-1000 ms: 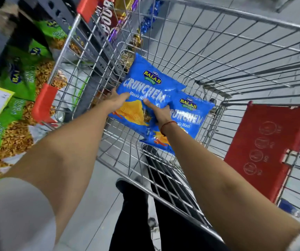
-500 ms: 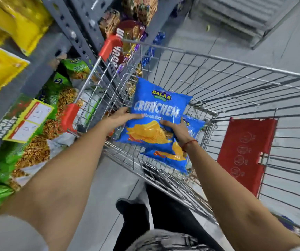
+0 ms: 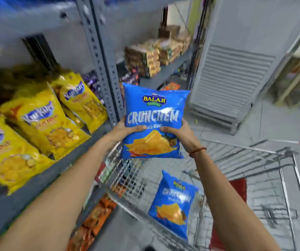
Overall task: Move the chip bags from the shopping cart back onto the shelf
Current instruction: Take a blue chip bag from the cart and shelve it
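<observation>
1. Since a moment ago, the blue chip bag has come up out of the cart; it is upright above the cart's near-left corner.
2. The left hand and right hand grip its sides.
3. A second bag remains in the cart.
4. The shelf with yellow bags lies left, probably the next stop.

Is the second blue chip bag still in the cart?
In: the second blue chip bag leans inside the cart, below the held bag.

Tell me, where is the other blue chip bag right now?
The second blue bag lies inside the shopping cart, low in the head view, below the blue bag held up between both hands.
</observation>
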A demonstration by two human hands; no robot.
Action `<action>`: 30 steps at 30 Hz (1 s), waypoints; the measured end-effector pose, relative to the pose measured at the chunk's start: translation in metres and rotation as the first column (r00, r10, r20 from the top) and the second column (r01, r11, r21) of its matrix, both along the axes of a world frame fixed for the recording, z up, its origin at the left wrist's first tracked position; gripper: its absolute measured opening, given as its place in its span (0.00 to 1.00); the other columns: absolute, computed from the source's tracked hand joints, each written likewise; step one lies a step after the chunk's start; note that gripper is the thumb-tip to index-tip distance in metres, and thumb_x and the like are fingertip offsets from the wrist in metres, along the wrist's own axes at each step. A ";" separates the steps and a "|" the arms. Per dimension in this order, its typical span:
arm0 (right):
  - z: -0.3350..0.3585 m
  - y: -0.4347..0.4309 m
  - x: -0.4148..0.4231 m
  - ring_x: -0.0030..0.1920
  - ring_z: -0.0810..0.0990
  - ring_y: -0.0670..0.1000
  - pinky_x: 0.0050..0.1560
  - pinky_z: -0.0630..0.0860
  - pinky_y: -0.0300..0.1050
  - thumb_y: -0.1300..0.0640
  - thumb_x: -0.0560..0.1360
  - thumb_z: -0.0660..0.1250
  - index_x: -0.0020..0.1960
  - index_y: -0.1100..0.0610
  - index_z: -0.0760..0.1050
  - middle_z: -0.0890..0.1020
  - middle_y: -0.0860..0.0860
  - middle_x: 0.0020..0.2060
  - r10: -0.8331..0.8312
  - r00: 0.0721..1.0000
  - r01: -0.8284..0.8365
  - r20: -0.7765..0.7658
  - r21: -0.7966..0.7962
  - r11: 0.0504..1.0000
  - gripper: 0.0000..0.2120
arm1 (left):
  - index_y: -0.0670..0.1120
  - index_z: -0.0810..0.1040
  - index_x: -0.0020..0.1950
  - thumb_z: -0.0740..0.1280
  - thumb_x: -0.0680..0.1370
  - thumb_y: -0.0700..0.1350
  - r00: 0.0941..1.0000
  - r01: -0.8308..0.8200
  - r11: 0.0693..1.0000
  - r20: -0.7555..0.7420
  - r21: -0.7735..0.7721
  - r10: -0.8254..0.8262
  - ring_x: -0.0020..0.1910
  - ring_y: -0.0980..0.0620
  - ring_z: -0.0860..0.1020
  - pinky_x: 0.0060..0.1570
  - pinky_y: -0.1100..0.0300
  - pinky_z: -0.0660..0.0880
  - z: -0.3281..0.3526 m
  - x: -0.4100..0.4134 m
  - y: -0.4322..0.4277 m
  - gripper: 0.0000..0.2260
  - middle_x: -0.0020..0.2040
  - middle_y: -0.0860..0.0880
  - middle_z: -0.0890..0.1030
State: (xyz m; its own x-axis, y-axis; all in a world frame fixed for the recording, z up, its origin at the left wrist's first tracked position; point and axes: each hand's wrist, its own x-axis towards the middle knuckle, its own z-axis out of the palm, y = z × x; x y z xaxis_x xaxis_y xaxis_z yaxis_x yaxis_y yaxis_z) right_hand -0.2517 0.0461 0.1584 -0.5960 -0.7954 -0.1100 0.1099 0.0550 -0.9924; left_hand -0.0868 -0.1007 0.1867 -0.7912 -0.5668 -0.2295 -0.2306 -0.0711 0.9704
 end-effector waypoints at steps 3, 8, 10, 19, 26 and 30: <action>0.067 -0.016 0.011 0.47 0.85 0.47 0.45 0.81 0.40 0.64 0.66 0.76 0.53 0.49 0.76 0.84 0.52 0.52 -0.005 0.996 -0.012 -0.089 -0.189 0.982 0.20 | 0.44 0.68 0.65 0.79 0.58 0.52 0.992 -0.082 0.989 -0.106 -0.122 0.069 0.49 0.50 0.80 0.48 0.58 0.78 0.065 0.015 -0.008 0.40 0.60 0.44 0.79; 0.164 -0.044 0.043 0.52 0.84 0.50 0.50 0.81 0.44 0.61 0.68 0.75 0.55 0.48 0.76 0.85 0.49 0.52 -0.042 0.984 -0.044 -0.173 -0.464 0.885 0.19 | 0.43 0.68 0.66 0.76 0.66 0.39 0.934 -0.272 0.914 -0.311 -0.302 0.175 0.53 0.49 0.80 0.49 0.59 0.78 0.162 0.053 -0.020 0.30 0.61 0.45 0.79; 0.198 -0.058 0.058 0.49 0.85 0.47 0.46 0.81 0.40 0.60 0.66 0.76 0.54 0.48 0.77 0.86 0.45 0.48 -0.042 0.980 -0.069 -0.192 -0.534 0.843 0.18 | 0.44 0.69 0.65 0.77 0.65 0.39 0.896 -0.341 0.881 -0.398 -0.329 0.198 0.52 0.52 0.81 0.46 0.62 0.80 0.200 0.074 -0.021 0.31 0.58 0.48 0.80; 0.302 -0.133 0.148 0.48 0.84 0.44 0.46 0.80 0.38 0.60 0.68 0.75 0.53 0.47 0.77 0.85 0.43 0.48 0.064 0.943 -0.283 -0.328 -0.681 0.676 0.16 | 0.58 0.73 0.51 0.78 0.51 0.55 0.750 -0.604 0.690 -0.578 -0.399 0.322 0.41 0.62 0.82 0.34 0.71 0.77 0.298 0.186 -0.031 0.30 0.49 0.58 0.82; 0.334 -0.208 0.229 0.60 0.80 0.51 0.60 0.78 0.52 0.50 0.66 0.76 0.67 0.56 0.71 0.80 0.53 0.62 0.188 0.891 -0.430 -0.414 -0.632 0.645 0.32 | 0.52 0.74 0.53 0.78 0.50 0.56 0.618 -0.768 0.536 -0.623 -0.350 0.480 0.43 0.57 0.83 0.36 0.64 0.79 0.323 0.269 -0.058 0.34 0.50 0.53 0.83; 0.332 -0.240 0.257 0.63 0.77 0.51 0.65 0.75 0.53 0.48 0.66 0.76 0.70 0.57 0.67 0.78 0.53 0.64 0.257 0.861 -0.488 -0.439 -0.570 0.661 0.37 | 0.52 0.74 0.54 0.79 0.54 0.52 0.572 -0.811 0.494 -0.602 -0.314 0.557 0.41 0.57 0.83 0.33 0.66 0.78 0.321 0.297 -0.079 0.31 0.51 0.52 0.83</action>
